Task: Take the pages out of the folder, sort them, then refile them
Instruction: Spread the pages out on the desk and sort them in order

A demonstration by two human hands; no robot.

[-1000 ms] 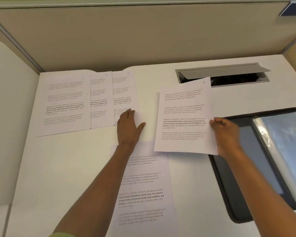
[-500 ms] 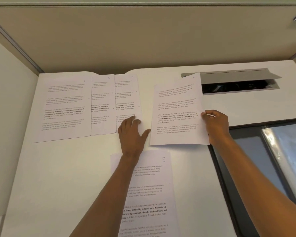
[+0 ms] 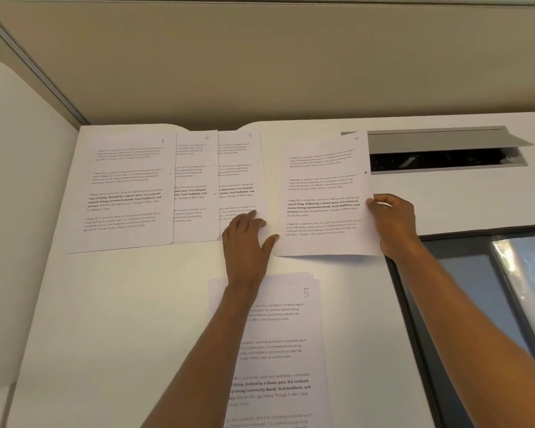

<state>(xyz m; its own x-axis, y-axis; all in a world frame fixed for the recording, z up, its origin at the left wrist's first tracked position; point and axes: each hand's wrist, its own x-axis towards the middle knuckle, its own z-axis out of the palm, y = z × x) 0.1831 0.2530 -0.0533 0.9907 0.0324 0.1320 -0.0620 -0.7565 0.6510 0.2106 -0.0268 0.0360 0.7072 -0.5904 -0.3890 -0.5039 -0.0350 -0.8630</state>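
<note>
White desk (image 3: 136,304), beige partition (image 3: 291,72) behind. Your right grip (image 3: 391,220) pinches page 4 (image 3: 325,193) at right edge, frame centre-right; left grip (image 3: 247,239) flat, fingers spread, on page 3 (image 3: 238,168). Paper light, floppy, likely bends: hold mid-edge, lay flat.

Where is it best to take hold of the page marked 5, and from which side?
Probably its right edge, from the right. Page 5 lies flat on the desk, and the left forearm crosses its left part, leaving that edge free to pinch.
</note>
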